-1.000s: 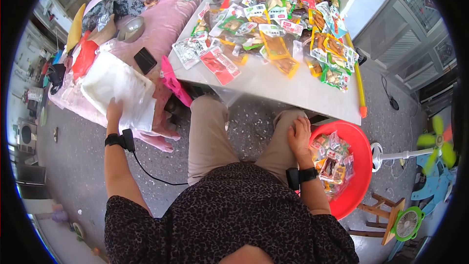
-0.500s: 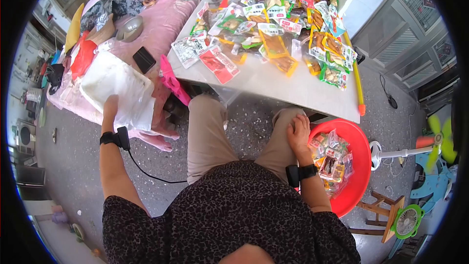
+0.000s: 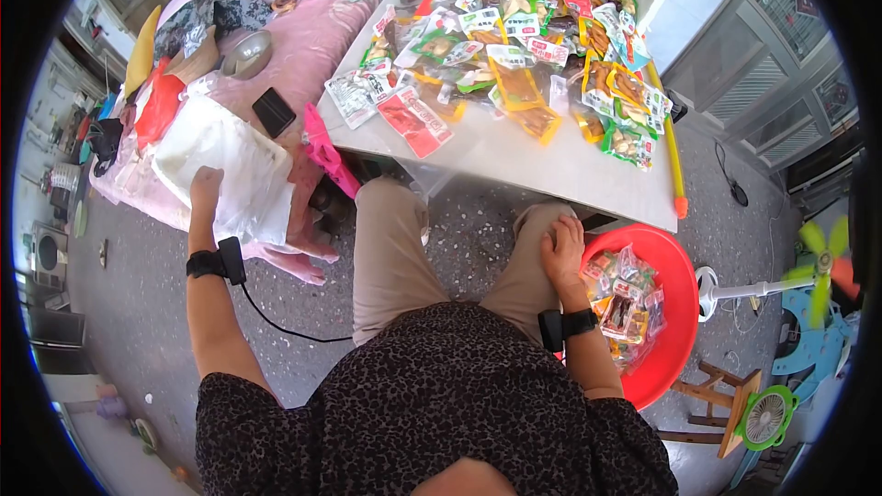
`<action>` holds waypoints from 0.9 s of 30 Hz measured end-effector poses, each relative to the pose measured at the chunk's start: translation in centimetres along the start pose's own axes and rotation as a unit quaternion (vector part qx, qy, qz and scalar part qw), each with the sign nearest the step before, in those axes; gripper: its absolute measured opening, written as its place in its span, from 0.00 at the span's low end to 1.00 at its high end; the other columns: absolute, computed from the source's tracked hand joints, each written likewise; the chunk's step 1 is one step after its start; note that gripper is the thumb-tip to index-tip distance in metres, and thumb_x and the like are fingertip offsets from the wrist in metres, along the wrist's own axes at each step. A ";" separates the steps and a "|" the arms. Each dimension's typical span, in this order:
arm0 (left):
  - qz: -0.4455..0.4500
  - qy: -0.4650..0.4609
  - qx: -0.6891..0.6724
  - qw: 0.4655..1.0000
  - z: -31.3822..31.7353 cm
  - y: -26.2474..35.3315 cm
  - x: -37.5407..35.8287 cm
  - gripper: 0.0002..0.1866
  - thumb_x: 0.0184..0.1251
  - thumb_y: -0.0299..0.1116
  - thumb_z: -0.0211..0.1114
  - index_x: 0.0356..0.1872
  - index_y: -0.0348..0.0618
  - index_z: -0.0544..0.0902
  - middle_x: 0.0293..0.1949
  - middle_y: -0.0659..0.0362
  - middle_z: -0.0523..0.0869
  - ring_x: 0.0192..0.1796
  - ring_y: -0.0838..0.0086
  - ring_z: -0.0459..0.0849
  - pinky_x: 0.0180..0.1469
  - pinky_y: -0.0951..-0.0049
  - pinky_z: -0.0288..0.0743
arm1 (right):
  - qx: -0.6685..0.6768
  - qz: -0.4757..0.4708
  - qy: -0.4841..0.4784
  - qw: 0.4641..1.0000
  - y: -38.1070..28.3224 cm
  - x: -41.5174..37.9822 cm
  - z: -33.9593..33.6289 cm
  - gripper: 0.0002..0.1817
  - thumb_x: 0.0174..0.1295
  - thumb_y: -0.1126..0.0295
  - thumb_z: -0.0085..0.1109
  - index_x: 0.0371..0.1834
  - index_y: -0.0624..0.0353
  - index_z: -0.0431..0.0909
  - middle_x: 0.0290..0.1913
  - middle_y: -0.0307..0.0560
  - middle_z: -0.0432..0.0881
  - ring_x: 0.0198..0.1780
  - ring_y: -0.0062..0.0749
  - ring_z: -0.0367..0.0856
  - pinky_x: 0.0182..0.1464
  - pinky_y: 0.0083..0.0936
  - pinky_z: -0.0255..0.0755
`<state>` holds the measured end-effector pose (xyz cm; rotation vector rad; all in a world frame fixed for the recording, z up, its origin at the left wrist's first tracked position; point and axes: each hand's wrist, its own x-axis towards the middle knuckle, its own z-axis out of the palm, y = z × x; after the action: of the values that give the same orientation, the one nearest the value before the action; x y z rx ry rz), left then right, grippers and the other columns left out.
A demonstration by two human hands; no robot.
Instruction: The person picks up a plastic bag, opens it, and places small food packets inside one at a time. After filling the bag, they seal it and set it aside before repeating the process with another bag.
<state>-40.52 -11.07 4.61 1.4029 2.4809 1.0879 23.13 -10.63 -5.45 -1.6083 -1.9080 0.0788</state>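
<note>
My left hand (image 3: pixel 206 187) reaches onto a stack of thin clear plastic bags (image 3: pixel 253 188) at the left. Its fingers are hidden from view, so whether they grip a bag does not show. The bags lie in and over the front of a white tray (image 3: pixel 188 133) on a pink cloth. My right hand (image 3: pixel 562 253) rests flat on my right knee, fingers stretched out and holding nothing. Close beside it stands a red basin (image 3: pixel 680 312) with clear-wrapped bundles of snack packets (image 3: pixel 627 308) inside.
Ahead, a white table (image 3: pixel 579 179) carries a large heap of colourful snack packets (image 3: pixel 514 46). A black phone (image 3: pixel 273 112) and a metal bowl (image 3: pixel 246 55) lie on the pink cloth (image 3: pixel 317 32). A green-bladed fan (image 3: pixel 820 264) and a wooden stool (image 3: pixel 726 404) are at the right.
My left hand has shifted slightly forward over the plastic bags. My right hand stays on my knee. The green fan blades have turned.
</note>
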 end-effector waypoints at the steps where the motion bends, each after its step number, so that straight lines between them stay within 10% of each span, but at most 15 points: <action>1: -0.005 0.002 -0.030 1.000 -0.1 1.1 -0.2 0.08 0.52 0.32 0.58 0.20 0.39 0.73 0.17 0.68 0.69 0.22 0.85 0.64 0.25 0.82 0.60 | 0.000 -0.002 0.003 1.000 0.0 0.0 0.1 0.15 0.42 0.69 0.53 0.36 0.58 0.71 0.47 0.46 0.68 0.55 0.45 0.59 0.52 0.40 0.56; 14: 0.139 -0.112 -0.238 0.955 8.1 20.5 -13.0 0.07 0.51 0.26 0.57 0.18 0.37 0.71 0.16 0.62 0.69 0.20 0.81 0.67 0.23 0.79 0.62 | 0.234 0.029 0.017 0.972 -3.2 1.7 -0.6 0.10 0.47 0.76 0.53 0.34 0.63 0.71 0.40 0.51 0.72 0.45 0.38 0.70 0.45 0.25 0.64; 22: 0.162 -0.281 -0.246 0.914 14.8 23.2 -21.5 0.06 0.49 0.30 0.58 0.20 0.39 0.72 0.20 0.57 0.72 0.24 0.73 0.71 0.27 0.74 0.64 | 0.674 0.269 -0.228 0.649 -13.6 4.2 -0.3 0.07 0.57 0.71 0.47 0.38 0.61 0.69 0.34 0.41 0.73 0.36 0.23 0.72 0.38 0.18 0.68; 27: 0.102 -0.388 -0.296 0.867 16.6 22.4 -23.7 0.06 0.51 0.28 0.57 0.21 0.40 0.70 0.20 0.66 0.69 0.23 0.85 0.65 0.25 0.83 0.59 | 0.705 0.269 -0.262 0.602 -14.0 3.6 2.1 0.06 0.58 0.69 0.45 0.35 0.59 0.68 0.31 0.40 0.73 0.33 0.23 0.72 0.35 0.20 0.69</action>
<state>-4.24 -13.34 0.18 1.4957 1.3182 0.9259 9.79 -10.17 0.47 -0.8297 -0.8337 1.9375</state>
